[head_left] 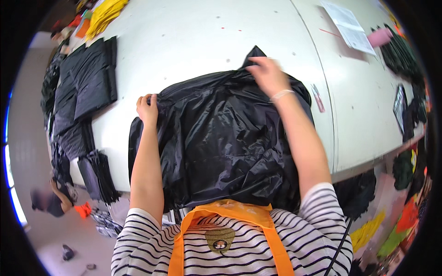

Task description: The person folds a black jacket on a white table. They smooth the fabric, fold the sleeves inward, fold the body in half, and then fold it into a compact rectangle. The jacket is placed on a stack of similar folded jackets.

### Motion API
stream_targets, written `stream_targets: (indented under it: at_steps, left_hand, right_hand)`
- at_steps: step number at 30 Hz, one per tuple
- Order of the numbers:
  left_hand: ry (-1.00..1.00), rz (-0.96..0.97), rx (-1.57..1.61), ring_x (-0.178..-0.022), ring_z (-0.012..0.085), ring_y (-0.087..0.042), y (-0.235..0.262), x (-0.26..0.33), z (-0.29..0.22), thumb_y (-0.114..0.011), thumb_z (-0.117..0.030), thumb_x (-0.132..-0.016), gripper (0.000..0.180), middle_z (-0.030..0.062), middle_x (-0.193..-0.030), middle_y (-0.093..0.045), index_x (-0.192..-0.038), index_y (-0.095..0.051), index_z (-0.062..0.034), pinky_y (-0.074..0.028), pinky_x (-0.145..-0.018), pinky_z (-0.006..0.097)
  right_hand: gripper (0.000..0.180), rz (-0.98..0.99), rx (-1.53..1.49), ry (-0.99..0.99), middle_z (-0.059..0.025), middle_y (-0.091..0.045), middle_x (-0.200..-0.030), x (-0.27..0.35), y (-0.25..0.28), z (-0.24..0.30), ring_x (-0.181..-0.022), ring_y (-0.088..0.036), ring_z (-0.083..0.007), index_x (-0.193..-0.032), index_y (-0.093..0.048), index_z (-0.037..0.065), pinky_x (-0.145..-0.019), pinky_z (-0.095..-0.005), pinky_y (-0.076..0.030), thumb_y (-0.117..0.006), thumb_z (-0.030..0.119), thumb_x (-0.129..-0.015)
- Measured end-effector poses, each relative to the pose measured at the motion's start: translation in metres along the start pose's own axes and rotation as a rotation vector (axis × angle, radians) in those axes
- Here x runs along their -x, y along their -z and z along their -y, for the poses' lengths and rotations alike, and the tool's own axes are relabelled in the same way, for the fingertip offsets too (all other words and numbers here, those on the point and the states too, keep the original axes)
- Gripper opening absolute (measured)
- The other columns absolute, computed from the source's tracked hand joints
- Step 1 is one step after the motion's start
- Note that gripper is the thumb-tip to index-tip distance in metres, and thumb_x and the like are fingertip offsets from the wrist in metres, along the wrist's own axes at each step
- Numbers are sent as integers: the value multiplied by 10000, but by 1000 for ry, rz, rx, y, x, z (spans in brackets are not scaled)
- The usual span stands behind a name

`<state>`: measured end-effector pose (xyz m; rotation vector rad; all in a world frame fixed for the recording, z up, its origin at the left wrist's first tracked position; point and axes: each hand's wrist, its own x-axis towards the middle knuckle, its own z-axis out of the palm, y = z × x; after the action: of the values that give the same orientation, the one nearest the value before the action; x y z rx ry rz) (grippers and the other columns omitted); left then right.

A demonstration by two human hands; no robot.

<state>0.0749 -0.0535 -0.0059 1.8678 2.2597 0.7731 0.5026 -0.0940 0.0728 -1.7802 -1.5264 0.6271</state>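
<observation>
A shiny black garment (221, 129) of thin fabric lies spread on the white table in front of me and hangs over its near edge. My left hand (148, 109) is closed on its far left corner, fingers curled over the fabric. At the far right, my right hand (268, 76) is at a raised, pointed flap of the same garment. That hand is smeared by motion, and its fingertips partly merge with the dark cloth, so its grip is unclear. Which part of the garment this is cannot be made out.
Folded black garments (87, 83) are piled at the left. Yellow cloth (105, 16) lies at the far left. Small snips (317, 98) rest right of the garment, and paper sheets (348, 27) lie at the far right. Another person (50, 200) is at the lower left.
</observation>
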Motion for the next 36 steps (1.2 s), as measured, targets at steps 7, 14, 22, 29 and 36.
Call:
stream_targets:
  at_steps: [7,14,22,29,36]
  left_hand:
    - [668,183,-131,-1184,331,-521,63,29,106,-751,-655,-579,1029,198,-1289,-537,-1343,-442,-39,-368,-1013,462]
    - [176,32,361,-824,175,-651,79,52,82,-676,-32,-737,308,116,-879,-698,-1041,-660,10,-489,-792,289]
    - [-67,-5,673,-790,209,-624,132,108,21,-568,87,-687,253,115,-850,-638,-928,-603,16,-473,-734,275]
    - [-224,20,717,-845,225,-597,163,126,20,-608,88,-707,155,110,-917,-606,-802,-506,19,-451,-752,268]
    - [195,415,1124,-684,66,-542,181,102,26,-681,-152,-832,282,12,-754,-632,-1064,-673,9,-432,-626,210]
  right_hand:
    - [395,38,575,-175,-183,-624,-957,89,114,-208,-894,-605,-342,-1054,-582,4,-814,-416,-481,-734,203,-748]
    - [224,-198,258,-286,-142,-573,-771,89,98,-229,-629,-567,-212,-900,-527,-22,-565,-316,-460,-607,179,-843]
    - [296,451,-286,186,-52,-672,-974,91,-57,185,-831,-607,-94,-1153,-628,73,-757,-253,-480,-626,142,-865]
    - [213,784,286,533,-131,-678,-911,78,-170,286,-823,-648,-247,-1030,-665,82,-747,-315,-495,-605,109,-828]
    - [160,816,-143,188,-54,-681,-787,91,-177,281,-723,-596,-95,-889,-685,-10,-681,-238,-473,-696,104,-778]
